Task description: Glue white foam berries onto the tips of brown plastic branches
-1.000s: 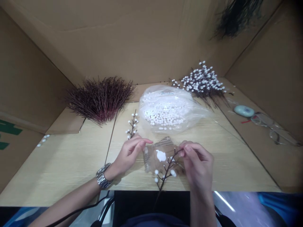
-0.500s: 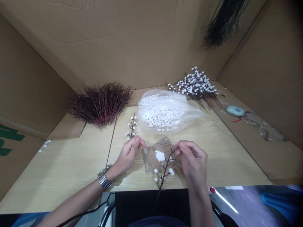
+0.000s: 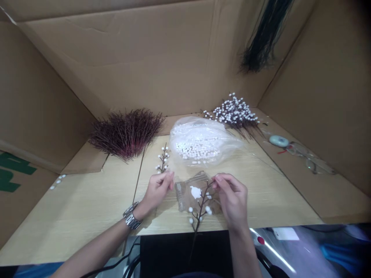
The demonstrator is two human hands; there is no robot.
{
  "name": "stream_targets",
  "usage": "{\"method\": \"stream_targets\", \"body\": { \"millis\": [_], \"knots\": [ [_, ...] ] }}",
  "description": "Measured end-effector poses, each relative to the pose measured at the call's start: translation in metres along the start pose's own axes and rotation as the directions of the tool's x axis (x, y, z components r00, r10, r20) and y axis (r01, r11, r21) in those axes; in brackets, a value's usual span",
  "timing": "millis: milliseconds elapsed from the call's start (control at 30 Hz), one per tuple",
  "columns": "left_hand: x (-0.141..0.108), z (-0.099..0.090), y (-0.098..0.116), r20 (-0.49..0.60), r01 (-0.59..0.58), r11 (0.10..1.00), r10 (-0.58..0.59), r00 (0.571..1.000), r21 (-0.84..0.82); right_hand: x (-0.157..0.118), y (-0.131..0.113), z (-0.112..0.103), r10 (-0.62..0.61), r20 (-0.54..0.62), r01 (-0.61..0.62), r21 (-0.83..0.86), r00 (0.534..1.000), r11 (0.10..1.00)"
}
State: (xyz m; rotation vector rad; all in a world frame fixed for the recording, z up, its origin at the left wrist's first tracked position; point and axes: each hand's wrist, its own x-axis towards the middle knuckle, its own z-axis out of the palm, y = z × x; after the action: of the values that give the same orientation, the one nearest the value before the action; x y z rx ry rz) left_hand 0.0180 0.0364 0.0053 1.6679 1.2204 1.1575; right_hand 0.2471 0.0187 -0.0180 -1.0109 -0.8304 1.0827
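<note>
- twig with white berries (image 3: pixel 199 211) is held near its upper end by the right hand (image 3: pixel 232 197), thumb and forefinger being pinched on it; its lower stem is seen running past the front edge of the table (image 3: pixel 95 216).
- the left hand (image 3: pixel 158 189) is kept narrow, fingers curled in; whether anything is gripped there cannot be told.
- a gap is left between the hands, and in it a brown sheet (image 3: pixel 185 200) under plastic, marked by a white patch (image 3: pixel 195 192), is laid.
- a second twig (image 3: pixel 164 159) is placed just beyond the left hand.
- forward room is bounded by a clear bag (image 3: pixel 203 141) of white berries.
- brown stems (image 3: pixel 127 135) are piled toward the far left, a berried bunch (image 3: pixel 235 110) toward the far right.
- sideways room is given by broad stretches of tabletop, ended by a cardboard wall at left and by a strip bearing spectacles (image 3: pixel 313 160) at right.
</note>
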Motion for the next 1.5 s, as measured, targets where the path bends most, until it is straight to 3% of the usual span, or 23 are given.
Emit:
{"method": "stream_targets", "body": {
  "millis": [333,633,1033,1267,1500],
  "knots": [
    [0.007,-0.003,0.008,0.075,-0.046,0.999,0.044,0.996,0.028,0.004,0.0,0.005,-0.043,0.016,0.043,0.015,0.999,0.999],
    [0.009,-0.002,-0.008,-0.099,-0.041,0.999,0.043,0.994,0.022,0.007,0.002,0.006,-0.079,0.071,0.082,-0.034,0.994,0.996],
    [0.011,-0.009,0.002,-0.063,-0.129,0.982,0.138,0.988,0.137,-0.006,0.003,-0.002,-0.055,0.121,0.052,0.023,0.991,0.998],
    [0.011,-0.012,-0.008,-0.154,-0.184,0.973,0.204,0.967,0.136,-0.011,-0.003,-0.005,-0.114,0.214,0.103,0.064,0.97,0.993],
    [0.008,-0.007,0.004,-0.139,-0.069,0.992,0.083,0.987,0.103,-0.01,-0.005,-0.003,-0.169,0.25,0.158,0.064,0.953,0.985]
  ]
}}
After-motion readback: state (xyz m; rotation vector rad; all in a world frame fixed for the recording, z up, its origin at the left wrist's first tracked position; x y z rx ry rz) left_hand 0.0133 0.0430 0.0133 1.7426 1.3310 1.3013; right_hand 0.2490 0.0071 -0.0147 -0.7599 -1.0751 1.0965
